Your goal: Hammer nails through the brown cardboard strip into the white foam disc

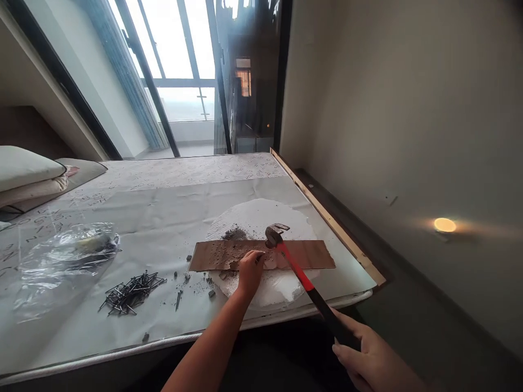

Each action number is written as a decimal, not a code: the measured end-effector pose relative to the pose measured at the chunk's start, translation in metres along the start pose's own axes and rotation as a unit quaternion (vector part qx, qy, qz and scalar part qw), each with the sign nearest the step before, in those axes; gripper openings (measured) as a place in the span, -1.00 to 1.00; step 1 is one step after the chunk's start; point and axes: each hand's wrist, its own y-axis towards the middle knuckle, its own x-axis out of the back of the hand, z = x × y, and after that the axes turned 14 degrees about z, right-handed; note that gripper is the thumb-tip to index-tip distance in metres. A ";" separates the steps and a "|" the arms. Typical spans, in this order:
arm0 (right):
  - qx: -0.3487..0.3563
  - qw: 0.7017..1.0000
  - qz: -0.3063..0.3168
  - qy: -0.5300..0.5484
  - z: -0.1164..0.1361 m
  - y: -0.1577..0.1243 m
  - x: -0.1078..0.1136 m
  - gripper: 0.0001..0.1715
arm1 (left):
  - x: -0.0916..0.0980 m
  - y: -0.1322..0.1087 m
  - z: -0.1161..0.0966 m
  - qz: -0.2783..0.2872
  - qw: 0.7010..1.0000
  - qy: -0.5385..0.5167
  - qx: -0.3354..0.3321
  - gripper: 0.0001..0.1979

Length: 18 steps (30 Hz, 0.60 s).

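Two hands are at work on the paper-covered table (171,218). My right hand (370,356) is wrapped around the black end of the hammer (298,275), whose red-and-black handle slants up to the left so that the metal head sits just above the brown board (306,253). My left hand (250,270) rests on that board, fingers pinched together beside the hammer head; whether they pinch a nail I cannot tell. Under the board lies a white round foam slab (261,215) with a little heap of dark grit (235,234) on it. Left of my forearm sits a loose pile of nails (129,293), with stray nails and crumbs between it and the board. Further left lies a crumpled clear plastic bag (61,256), and folded cushions (28,174) lie at the far left edge.
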 end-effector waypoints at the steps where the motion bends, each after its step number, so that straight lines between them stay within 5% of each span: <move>1: -0.007 1.000 -0.007 -0.009 0.003 -0.001 -0.002 -0.16 | 0.000 0.000 0.000 -0.003 1.000 -0.003 -0.005 -0.86; 8: 0.006 0.999 0.039 -0.002 -0.001 0.010 -0.011 -0.15 | 0.000 -0.003 0.001 -0.005 1.000 -0.018 -0.005 -0.82; 14: -0.003 1.000 -0.023 -0.019 -0.001 0.008 -0.007 -0.12 | -0.001 -0.005 0.001 -0.002 0.999 -0.035 0.002 -0.85; 18: -0.010 0.999 0.021 -0.035 -0.007 0.018 -0.009 -0.17 | -0.001 -0.006 0.004 0.009 1.000 -0.018 0.009 -0.81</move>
